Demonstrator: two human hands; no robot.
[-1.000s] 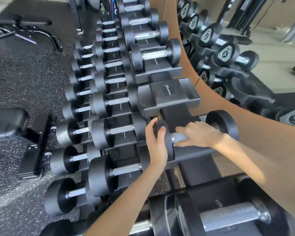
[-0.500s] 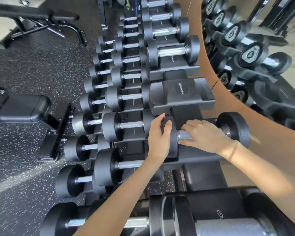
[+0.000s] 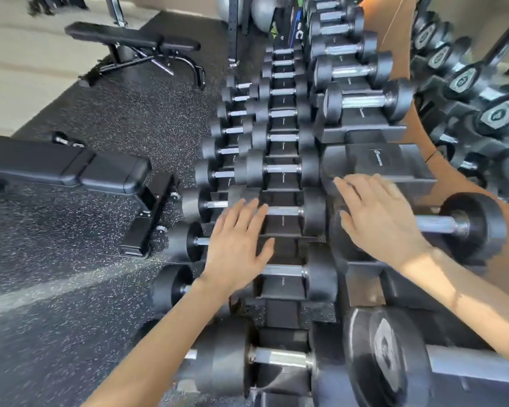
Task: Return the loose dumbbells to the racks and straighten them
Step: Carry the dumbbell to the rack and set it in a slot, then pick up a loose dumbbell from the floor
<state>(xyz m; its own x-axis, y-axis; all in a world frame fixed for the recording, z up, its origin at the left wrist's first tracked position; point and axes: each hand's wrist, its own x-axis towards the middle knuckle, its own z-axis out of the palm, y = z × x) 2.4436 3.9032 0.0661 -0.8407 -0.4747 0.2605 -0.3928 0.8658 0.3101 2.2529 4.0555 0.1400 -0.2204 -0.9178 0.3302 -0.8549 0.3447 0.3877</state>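
Observation:
A black dumbbell (image 3: 470,223) with a steel handle lies across the top tier of the dumbbell rack (image 3: 376,165). My right hand (image 3: 376,218) hovers flat over its left head, fingers spread, holding nothing. Over the middle tier, in front of the dumbbells there, my left hand (image 3: 238,245) is open with fingers apart. An empty saddle on the top tier sits just beyond the right hand. Rows of black dumbbells fill the three tiers, running away from me.
A black workout bench (image 3: 65,168) stands on the speckled rubber floor at left. A second bench (image 3: 135,42) is farther back. A mirror (image 3: 476,92) on the right reflects the rack. A large dumbbell (image 3: 394,362) lies near the bottom edge.
Both hands have let go of the top-tier dumbbell. My left hand moved left and down over the middle tier, and my right hand lifted off the handle and opened. The view tilted left.

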